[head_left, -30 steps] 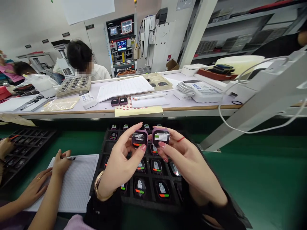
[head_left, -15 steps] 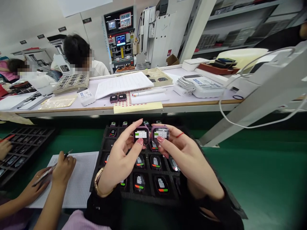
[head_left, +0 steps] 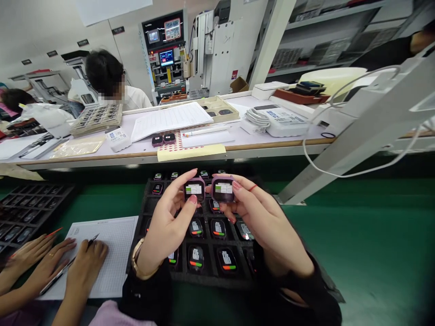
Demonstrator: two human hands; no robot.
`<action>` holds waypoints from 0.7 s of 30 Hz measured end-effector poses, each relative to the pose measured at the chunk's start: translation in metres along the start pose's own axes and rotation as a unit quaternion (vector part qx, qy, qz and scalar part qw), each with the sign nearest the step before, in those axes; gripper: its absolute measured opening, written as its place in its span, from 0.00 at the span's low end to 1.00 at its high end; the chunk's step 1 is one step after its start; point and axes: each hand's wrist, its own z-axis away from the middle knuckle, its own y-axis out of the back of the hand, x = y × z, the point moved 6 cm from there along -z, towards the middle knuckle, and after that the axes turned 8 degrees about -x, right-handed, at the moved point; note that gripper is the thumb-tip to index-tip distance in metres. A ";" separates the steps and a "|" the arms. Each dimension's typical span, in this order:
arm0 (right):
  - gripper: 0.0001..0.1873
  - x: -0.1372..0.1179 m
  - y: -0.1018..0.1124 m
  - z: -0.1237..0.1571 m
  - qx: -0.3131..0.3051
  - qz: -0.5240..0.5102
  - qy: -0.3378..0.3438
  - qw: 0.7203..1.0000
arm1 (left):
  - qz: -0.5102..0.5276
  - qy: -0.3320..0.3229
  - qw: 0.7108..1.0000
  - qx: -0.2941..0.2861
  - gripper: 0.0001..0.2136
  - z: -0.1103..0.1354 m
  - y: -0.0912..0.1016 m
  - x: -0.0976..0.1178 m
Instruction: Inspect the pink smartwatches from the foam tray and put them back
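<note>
Left hand (head_left: 166, 224): pinched narrow on a purple-cased, rounded-square watch with a glossy black screen (head_left: 194, 185); with the thumb low on the glass and the forefinger along the upper left edge, probably to leave most of the display uncovered.

Right hand (head_left: 263, 217): pinched just as narrow on a matching purple-cased watch (head_left: 222, 190); with the thumb at the three o'clock border of the screen and other fingers behind and below, apparently to leave that display clear too.

Held pair: side by side at the centre of the clock, raised above the tray and tilted toward the camera; lit with a white table and a green block, too small to read; presumably level and close for an easy look across both.

Gap between cases: narrow, with a fingertip showing in it; cannot tell whether touching anywhere.

Black, compartmented, foam-like tray (head_left: 212, 281): beneath the hands, mostly toward six o'clock; likely there for a short reach.

Black-screened watches in the tray (head_left: 227, 260): one to a compartment, face up, several lit with white text and red and green bars; walled apart, perhaps against knocks.

White gridded paper (head_left: 117, 258): on the smooth green worktop (head_left: 367, 253) at eight o'clock, under a co-worker's hand (head_left: 86, 265) with a slim dark pen (head_left: 93, 240).

White-topped, brown-edged shelf (head_left: 265, 145): across twelve o'clock, with two small purple-cased watches (head_left: 163, 139) toward half past ten.
</note>
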 end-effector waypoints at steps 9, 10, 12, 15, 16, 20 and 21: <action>0.19 0.000 -0.002 0.001 0.002 -0.028 0.007 1.000 | -0.013 -0.008 1.000 0.003 0.19 0.002 0.000 -0.001; 0.19 0.000 -0.002 0.001 0.000 -0.027 0.009 1.000 | -0.013 -0.008 1.000 0.004 0.19 0.002 0.000 -0.001; 0.19 0.000 -0.002 -0.001 -0.009 -0.025 0.015 1.000 | -0.016 -0.010 1.000 0.003 0.19 0.002 0.000 -0.001; 0.19 -0.001 -0.002 -0.002 -0.024 -0.025 0.019 0.999 | -0.019 -0.010 1.000 0.004 0.20 0.001 0.000 -0.001; 0.19 0.000 -0.002 -0.002 -0.028 -0.026 0.018 0.999 | -0.020 -0.011 1.000 0.005 0.20 0.001 0.000 -0.001; 0.19 0.002 -0.001 -0.001 -0.037 -0.027 0.015 0.999 | -0.028 -0.013 1.000 0.005 0.20 0.001 0.000 -0.001; 0.20 0.003 -0.001 0.000 -0.038 -0.028 0.014 0.999 | -0.030 -0.014 0.999 0.005 0.20 0.001 0.000 0.000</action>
